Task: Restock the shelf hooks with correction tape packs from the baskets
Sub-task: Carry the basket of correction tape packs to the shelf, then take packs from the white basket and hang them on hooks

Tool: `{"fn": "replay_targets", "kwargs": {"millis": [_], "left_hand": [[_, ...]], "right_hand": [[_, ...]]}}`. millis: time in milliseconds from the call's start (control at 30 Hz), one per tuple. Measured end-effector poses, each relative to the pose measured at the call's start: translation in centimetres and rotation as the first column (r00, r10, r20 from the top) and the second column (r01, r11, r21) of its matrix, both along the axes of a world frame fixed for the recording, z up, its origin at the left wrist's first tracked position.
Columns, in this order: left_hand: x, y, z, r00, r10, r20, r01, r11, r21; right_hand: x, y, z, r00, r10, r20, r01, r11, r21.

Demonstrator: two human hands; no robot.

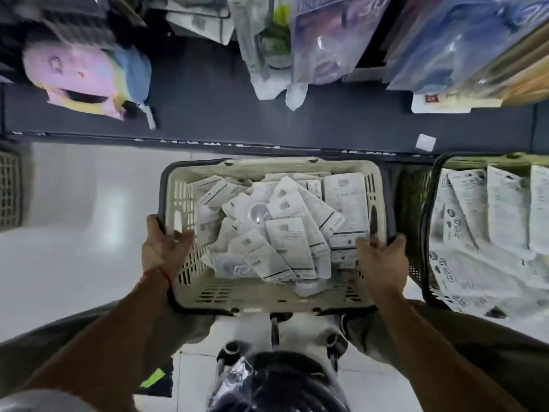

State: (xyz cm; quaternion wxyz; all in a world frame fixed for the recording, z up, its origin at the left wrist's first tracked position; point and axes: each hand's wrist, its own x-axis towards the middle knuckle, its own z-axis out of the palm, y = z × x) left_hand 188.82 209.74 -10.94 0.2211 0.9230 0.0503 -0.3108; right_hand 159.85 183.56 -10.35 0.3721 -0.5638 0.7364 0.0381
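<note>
White floor tiles (74,263) run up to a dark shelf base. Nearest, the left hand (162,246) curls over the near-left rim of the cream basket (267,298), thumb outside, fingers reaching in; the right hand (381,260) clasps the near-right rim the same way, likely to shift or steady the basket squarely below the shelf. Correction tape packs (285,230) lie jumbled inside it, none in hand yet. Just right sits a second basket (430,233) holding similar packs. Beyond, the dark shelf ledge (267,114) carries hanging packaged goods (326,40), where the hooks presumably are.
</note>
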Motion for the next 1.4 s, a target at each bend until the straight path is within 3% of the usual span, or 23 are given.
{"fn": "replay_targets", "kwargs": {"millis": [67,167,367,533,600,700,800,900,1000,1033,1100,1167,1233,1300,1400], "left_hand": [[-0.3,0.7,-1.0,0.988,-0.094,0.124,0.089,0.995,0.049],[-0.6,0.8,-2.3,0.961,-0.100,0.256,0.100,0.995,0.010],[-0.2,1.3,-4.0,0.936,-0.139,0.323,0.140,0.990,0.022],[-0.3,1.0,-4.2,0.905,-0.184,0.382,0.189,0.982,0.024],[-0.4,0.9,-3.8,0.899,-0.207,0.386,0.207,0.977,0.040],[-0.4,-0.1,-3.6,0.898,-0.224,0.380,0.217,0.974,0.061],[-1.6,-1.3,-2.7,0.849,-0.288,0.443,0.227,0.956,0.186],[-4.3,-3.9,-1.4,0.632,-0.570,0.525,0.531,0.812,0.243],[-8.2,-6.5,-2.2,0.475,-0.818,0.324,0.800,0.555,0.229],[-9.4,-6.8,-2.7,0.471,-0.845,0.252,0.817,0.526,0.236],[-10.8,-6.3,-3.8,0.526,-0.815,0.243,0.784,0.576,0.231],[-10.6,-5.6,-4.2,0.592,-0.740,0.320,0.746,0.653,0.131],[-9.3,-5.4,-4.0,0.712,-0.624,0.322,0.687,0.713,-0.138],[-8.3,-5.3,-3.2,0.807,-0.523,0.275,0.590,0.710,-0.383],[-7.7,-5.1,-1.4,0.897,-0.410,0.166,0.424,0.693,-0.583]], "right_hand": [[0.5,0.8,-0.2,1.000,0.021,-0.021,-0.023,0.995,-0.096],[0.4,1.9,-1.0,0.998,0.027,-0.058,-0.040,0.970,-0.239],[1.6,2.1,-3.1,0.992,-0.083,-0.093,0.034,0.897,-0.442],[1.8,1.5,-3.7,0.997,-0.021,-0.080,-0.023,0.859,-0.511],[2.1,2.1,-2.8,0.984,0.117,-0.135,-0.173,0.815,-0.553],[3.8,3.2,-1.5,0.898,0.438,-0.054,-0.374,0.691,-0.618],[5.0,4.4,-1.2,0.806,0.585,0.087,-0.474,0.726,-0.497],[5.0,6.0,-1.5,0.794,0.601,0.092,-0.549,0.774,-0.317],[5.3,7.9,-2.2,0.738,0.666,0.103,-0.639,0.741,-0.207],[5.4,8.6,-2.5,0.729,0.673,0.126,-0.647,0.737,-0.198],[5.5,9.6,-2.9,0.722,0.664,0.195,-0.637,0.748,-0.187],[5.4,10.4,-3.3,0.682,0.692,0.236,-0.676,0.720,-0.159],[5.6,10.8,-3.6,0.617,0.746,0.251,-0.742,0.657,-0.130],[5.9,11.0,-3.9,0.596,0.770,0.228,-0.764,0.631,-0.133],[5.9,10.2,-3.3,0.600,0.773,0.207,-0.760,0.631,-0.153]]}}
